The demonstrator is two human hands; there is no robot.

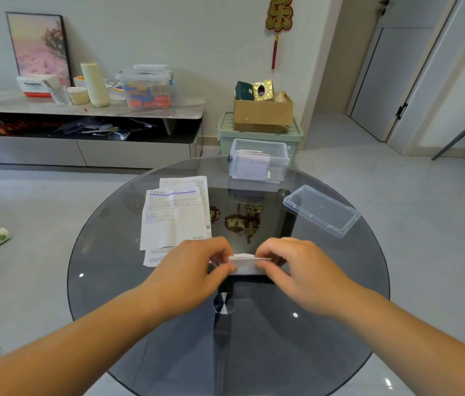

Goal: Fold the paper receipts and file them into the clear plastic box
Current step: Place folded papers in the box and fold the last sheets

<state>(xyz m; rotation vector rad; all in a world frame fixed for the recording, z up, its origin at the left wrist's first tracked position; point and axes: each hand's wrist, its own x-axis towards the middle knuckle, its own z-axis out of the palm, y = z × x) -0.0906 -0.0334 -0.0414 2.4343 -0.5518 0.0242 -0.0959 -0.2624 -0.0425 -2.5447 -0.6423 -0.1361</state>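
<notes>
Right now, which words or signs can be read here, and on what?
"乐": red and gold wall hanging.
"dr.ve", end unclear: lower corner of top receipt.
"Panasonic", blurred, likely: white box on sideboard.
Remaining receipt print, gold characters under glass table: too small or blurred.

On my round table (105, 284), the flat receipts (174, 218) lie at eleven o'clock from centre. The clear plastic box (279, 167) stands at twelve by the far rim, papers inside, its lid (321, 211) at two. The folded receipt (245, 265) is at centre, between my left hand (194, 270) at nine and right hand (297, 267) at three.
</notes>
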